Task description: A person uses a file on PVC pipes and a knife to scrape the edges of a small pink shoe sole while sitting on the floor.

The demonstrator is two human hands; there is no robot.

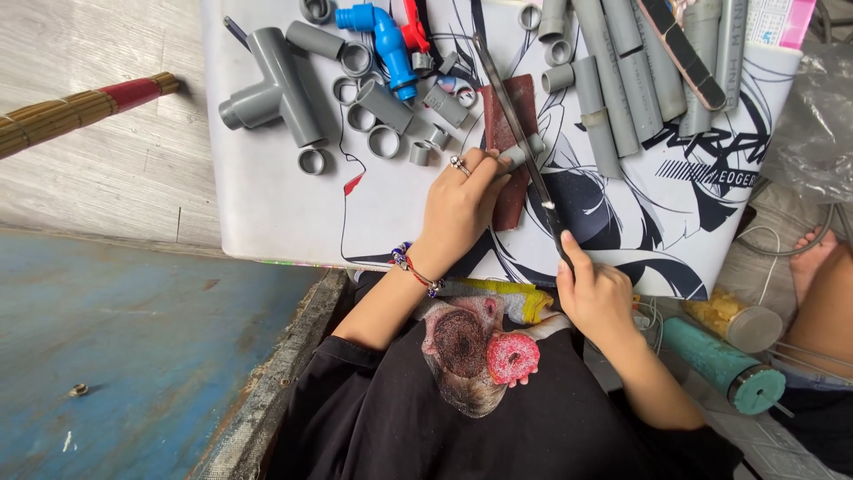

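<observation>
My left hand, with a ring and a beaded bracelet, presses a short grey pipe piece down on a dark red sheet of sandpaper. That sheet lies on a white board printed with a black drawing. My right hand grips the near end of a long thin dark saw blade. The blade runs diagonally away from me and crosses the pipe piece just beside my left fingertips. White dust clings to the blade near the pipe piece.
On the board lie a grey T-fitting, a blue tap, several grey rings and couplers and long grey pipes. A teal cylinder, a plastic jar and another person's foot are at right. A broom handle is at left.
</observation>
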